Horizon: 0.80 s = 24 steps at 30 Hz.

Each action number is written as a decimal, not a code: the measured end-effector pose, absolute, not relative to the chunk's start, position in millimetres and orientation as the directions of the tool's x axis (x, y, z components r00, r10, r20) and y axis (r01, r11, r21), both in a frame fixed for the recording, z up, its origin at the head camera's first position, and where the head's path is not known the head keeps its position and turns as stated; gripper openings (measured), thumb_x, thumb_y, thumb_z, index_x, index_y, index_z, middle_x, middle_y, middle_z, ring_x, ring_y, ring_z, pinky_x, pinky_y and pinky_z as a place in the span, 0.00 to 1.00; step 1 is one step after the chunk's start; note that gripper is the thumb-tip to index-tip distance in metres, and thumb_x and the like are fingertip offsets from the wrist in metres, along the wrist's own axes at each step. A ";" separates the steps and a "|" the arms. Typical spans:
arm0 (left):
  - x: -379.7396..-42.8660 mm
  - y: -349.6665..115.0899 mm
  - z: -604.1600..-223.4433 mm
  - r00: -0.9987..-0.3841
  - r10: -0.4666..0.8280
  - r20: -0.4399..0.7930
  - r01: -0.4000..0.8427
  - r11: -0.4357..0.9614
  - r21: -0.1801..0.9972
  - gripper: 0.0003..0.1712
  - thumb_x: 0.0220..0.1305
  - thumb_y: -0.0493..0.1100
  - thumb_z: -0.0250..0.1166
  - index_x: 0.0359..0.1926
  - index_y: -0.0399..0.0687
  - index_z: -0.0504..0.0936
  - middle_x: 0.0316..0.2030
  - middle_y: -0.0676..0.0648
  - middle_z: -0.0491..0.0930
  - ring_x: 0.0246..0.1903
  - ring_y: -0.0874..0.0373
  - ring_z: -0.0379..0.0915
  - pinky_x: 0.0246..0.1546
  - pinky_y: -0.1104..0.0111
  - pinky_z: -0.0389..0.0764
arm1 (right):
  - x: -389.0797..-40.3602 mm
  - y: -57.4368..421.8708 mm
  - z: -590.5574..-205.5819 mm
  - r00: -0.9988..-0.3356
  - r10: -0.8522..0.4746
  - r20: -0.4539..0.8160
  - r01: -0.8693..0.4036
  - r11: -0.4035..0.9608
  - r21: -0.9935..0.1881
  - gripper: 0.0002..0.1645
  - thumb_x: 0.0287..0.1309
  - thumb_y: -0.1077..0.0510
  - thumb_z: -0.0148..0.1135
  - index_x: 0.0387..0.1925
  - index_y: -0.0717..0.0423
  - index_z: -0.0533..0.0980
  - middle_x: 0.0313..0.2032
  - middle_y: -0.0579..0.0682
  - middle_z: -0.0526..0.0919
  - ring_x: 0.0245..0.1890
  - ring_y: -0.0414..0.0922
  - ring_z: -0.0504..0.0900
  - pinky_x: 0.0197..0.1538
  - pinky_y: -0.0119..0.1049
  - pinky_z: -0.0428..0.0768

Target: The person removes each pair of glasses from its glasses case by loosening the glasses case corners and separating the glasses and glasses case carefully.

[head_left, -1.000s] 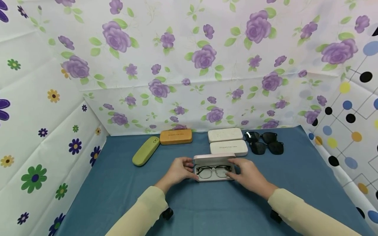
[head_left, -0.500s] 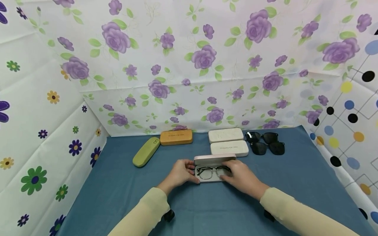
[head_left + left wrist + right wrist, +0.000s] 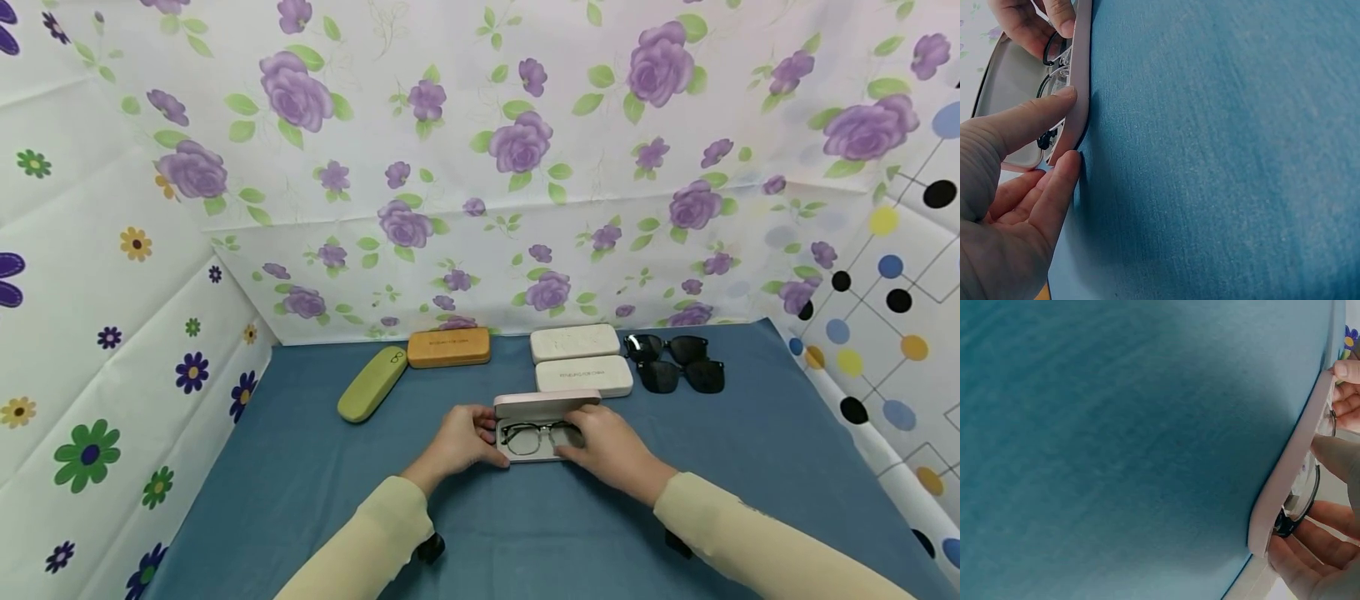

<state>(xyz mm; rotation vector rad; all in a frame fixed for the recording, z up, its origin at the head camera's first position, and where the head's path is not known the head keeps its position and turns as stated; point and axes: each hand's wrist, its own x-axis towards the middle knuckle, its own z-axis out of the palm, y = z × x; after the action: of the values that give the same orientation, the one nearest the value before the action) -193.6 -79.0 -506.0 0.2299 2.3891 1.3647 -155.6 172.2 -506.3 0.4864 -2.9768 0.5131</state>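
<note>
A pale pink glasses case (image 3: 547, 406) stands with its lid up in the middle of the table, in the head view. Inside it lies a pair of black-rimmed eyeglasses (image 3: 522, 428) with clear lenses. My left hand (image 3: 463, 442) grips the case's left end; in the left wrist view its thumb (image 3: 1035, 119) lies over the front wall and the fingers press the end. My right hand (image 3: 611, 446) reaches into the right half of the case, thumb and fingers around the right side of the eyeglasses (image 3: 1297, 519). That hand partly hides the right lens.
Behind the case lie two white glasses cases (image 3: 583, 377) and two pairs of dark sunglasses (image 3: 681, 377). Further left are an orange case (image 3: 448, 347) and a green case (image 3: 372, 384). Blue cloth (image 3: 517, 533) covers the table; patterned sheets (image 3: 465, 150) wall it in.
My right hand has moved left, from the case's right end to the eyeglasses inside. The left hand has kept its hold, and the case has stayed nearly in place.
</note>
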 end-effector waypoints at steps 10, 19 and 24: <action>-195.1 -80.0 -508.1 -0.916 0.327 -0.233 -0.033 0.518 0.855 0.41 0.30 0.38 0.82 0.53 0.44 0.77 0.44 0.46 0.79 0.38 0.52 0.78 0.35 0.67 0.81 | -161.3 174.5 -509.8 -0.937 -0.334 0.104 -0.350 0.881 -0.319 0.26 0.46 0.45 0.72 0.48 0.51 0.80 0.38 0.46 0.81 0.35 0.37 0.77 0.37 0.35 0.77; -193.7 -79.3 -505.7 -0.917 0.327 -0.227 -0.022 0.527 0.849 0.41 0.31 0.38 0.81 0.53 0.44 0.77 0.45 0.46 0.79 0.39 0.51 0.78 0.35 0.67 0.81 | -165.2 178.5 -510.7 -0.915 -0.388 0.111 -0.403 0.867 -0.294 0.26 0.48 0.45 0.70 0.48 0.51 0.80 0.37 0.45 0.81 0.36 0.36 0.77 0.37 0.35 0.77; -193.5 -79.4 -506.7 -0.918 0.327 -0.226 -0.021 0.527 0.850 0.40 0.32 0.38 0.81 0.53 0.44 0.77 0.45 0.45 0.79 0.39 0.51 0.78 0.35 0.67 0.81 | -166.5 180.1 -510.2 -0.906 -0.407 0.113 -0.421 0.847 -0.325 0.22 0.49 0.46 0.70 0.46 0.50 0.80 0.35 0.43 0.82 0.32 0.35 0.75 0.33 0.33 0.73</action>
<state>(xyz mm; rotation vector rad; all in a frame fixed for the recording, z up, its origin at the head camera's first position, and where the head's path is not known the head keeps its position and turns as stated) -193.5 -79.4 -506.7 0.2529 2.4120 1.3491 -166.5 180.1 -510.2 0.6687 -2.9811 0.5378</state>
